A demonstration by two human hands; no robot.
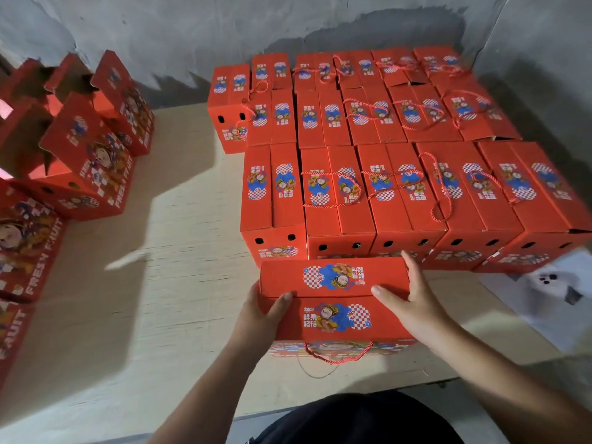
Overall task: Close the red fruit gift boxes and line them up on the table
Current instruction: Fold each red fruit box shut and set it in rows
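On the pale table [179, 225], just in front of the packed block of closed boxes [384, 174], we hold one red gift box [334, 302] by its two ends, its top flaps folded down and meeting along a seam across the middle. Our left hand [264, 310] grips the left end, thumb curled over the top edge and fingers out of sight below; our right hand [413, 299] lies over the right end with fingers long and fairly straight, thumb laid flat on the lid as if pressing it. The box's red cord handle [336, 355] hangs loose off the near side. Behind it, three rows of shut boxes stand tight together with cords strewn over their lids, the front row's end holes facing us. At far left a cluster of open boxes [80, 149] waits with flaps up, well apart from the finished block. We judge the step in hand to be the last of closing this box and the start of placing it: the flaps look seated, though we cannot tell whether they are locked. This box lies crosswise to the rows, so the next move likely calls for turning it to match its neighbours, then sliding it in beside the front row's left end or starting a new row, keeping the lid pressed so the flaps do not spring.
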